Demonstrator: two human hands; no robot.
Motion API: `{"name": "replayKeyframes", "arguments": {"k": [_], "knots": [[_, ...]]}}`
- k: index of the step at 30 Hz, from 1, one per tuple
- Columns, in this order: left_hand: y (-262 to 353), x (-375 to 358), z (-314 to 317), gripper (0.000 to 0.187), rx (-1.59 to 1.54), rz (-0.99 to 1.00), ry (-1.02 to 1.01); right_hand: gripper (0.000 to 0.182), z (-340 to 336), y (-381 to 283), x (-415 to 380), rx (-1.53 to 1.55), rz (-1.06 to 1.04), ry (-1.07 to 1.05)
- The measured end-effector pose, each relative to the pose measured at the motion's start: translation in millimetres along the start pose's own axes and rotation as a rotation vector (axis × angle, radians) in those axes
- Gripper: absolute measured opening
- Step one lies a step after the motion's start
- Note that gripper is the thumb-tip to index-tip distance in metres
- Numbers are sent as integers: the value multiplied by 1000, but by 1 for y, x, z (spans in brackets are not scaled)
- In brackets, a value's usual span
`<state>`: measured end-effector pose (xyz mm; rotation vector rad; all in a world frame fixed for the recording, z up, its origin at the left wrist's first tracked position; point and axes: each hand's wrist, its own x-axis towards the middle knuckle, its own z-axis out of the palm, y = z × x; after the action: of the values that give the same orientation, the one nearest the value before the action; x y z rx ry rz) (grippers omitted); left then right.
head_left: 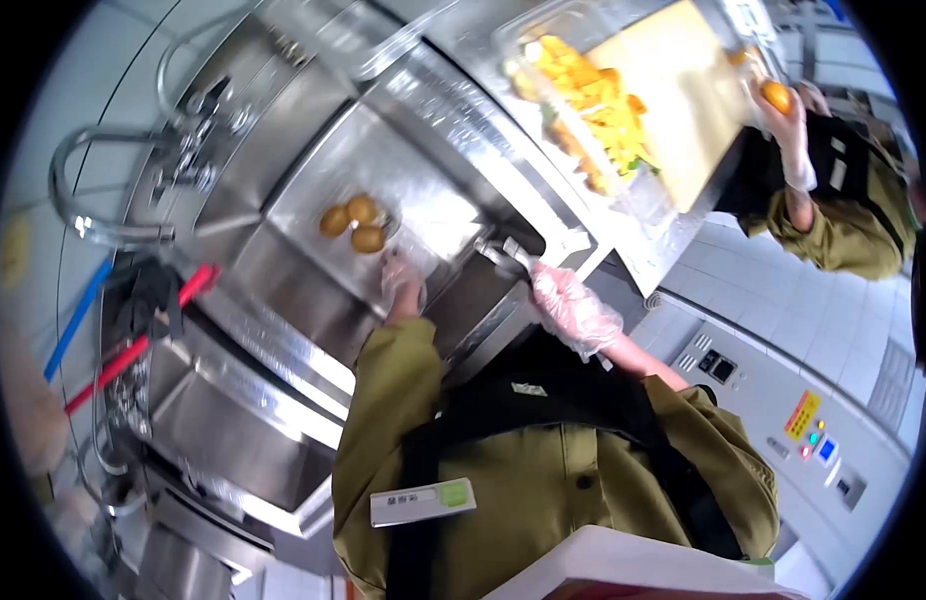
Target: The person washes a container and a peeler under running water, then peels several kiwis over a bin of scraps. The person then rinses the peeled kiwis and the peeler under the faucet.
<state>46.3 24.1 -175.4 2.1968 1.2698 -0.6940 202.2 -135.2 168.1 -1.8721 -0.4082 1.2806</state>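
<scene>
Three round brown fruits, which look like kiwis [365, 210], lie together on the bottom of the steel sink [313, 165]. My left hand [401, 280], in a clear plastic glove, reaches down into this sink just beside them. Its fingers look stretched toward the fruits, with nothing visible in them, though the glove blurs their outline. Over the near right rim of the sink, my gloved right hand [575, 312] is closed around a small metal tool that looks like a peeler [505, 254]. The tool's head points toward the sink.
Beyond the sink stand a clear container of orange peels or pieces [593, 100] and a cutting board [673, 85]. A co-worker's gloved hand [788, 135] holds an orange fruit there. Faucets [113, 225], a red handle [133, 350] and a second sink [233, 430] are at left.
</scene>
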Motion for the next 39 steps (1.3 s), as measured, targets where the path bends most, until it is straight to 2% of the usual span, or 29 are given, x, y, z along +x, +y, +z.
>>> {"name": "replayKeyframes", "arguments": {"k": [1,3,4,6,7,8,9,10,11,12,14,16,18,20,22,24,25,28,30,36,39], "knots": [[9,-21,-36,47,-4,-48,-171,25,-6,-11,-1,36,-122,-146],[14,-30,-48,47,-311,-275,-302,24,-11,-9,-5,93,-113,-185],[8,-27,-42,44,-532,-205,-286,24,-14,-12,-6,120,-117,-210],[-5,-21,-30,38,-1000,-69,-310,19,-21,-20,-11,149,-174,-113],[3,-50,-72,36,-1503,-9,-336,18,-27,-33,-15,-9,-198,-20],[23,-91,-135,31,-1838,7,-425,21,-41,-31,-16,-168,-190,-1],[25,-101,-151,34,-2062,146,-523,24,-49,-54,-25,-324,-393,28],[32,-109,-164,38,-2110,290,-508,30,-56,-64,-30,-451,-351,42],[49,-136,-200,40,-2164,380,-539,35,-65,-68,-31,-603,-420,59],[64,-156,-229,40,-2191,408,-613,39,-74,-72,-32,-753,-489,86],[92,-188,-273,43,-2241,477,-764,39,-86,-102,-37,-720,-325,-29],[123,-198,-293,42,-2295,252,-773,38,-97,-139,-44,-855,-221,-95],[162,-208,-296,28,-2272,278,-639,35,-113,-158,-47,-1040,-230,-100],[199,-211,-295,28,-2261,279,-600,30,-141,-149,-40,-1160,-540,43],[237,-222,-296,34,-2146,243,-421,27,-168,-130,-25,-1261,-870,205],[268,-227,-291,38,-2022,235,-246,26,-190,-119,-8,-1327,-1088,325],[279,-227,-289,43,-1967,208,-203,25,-197,-116,0,-1336,-1146,343],[297,-221,-278,45,-1934,302,-107,27,-210,-115,11,-1338,-1266,338],[302,-221,-272,41,-1849,329,-30,28,-217,-120,10,-1332,-1333,311],[299,-216,-268,32,-1787,366,22,30,-242,-130,-6,-1122,-1045,106],[292,-214,-280,33,-1835,330,-59,38,-270,-118,-5,-795,-639,-147]]}}
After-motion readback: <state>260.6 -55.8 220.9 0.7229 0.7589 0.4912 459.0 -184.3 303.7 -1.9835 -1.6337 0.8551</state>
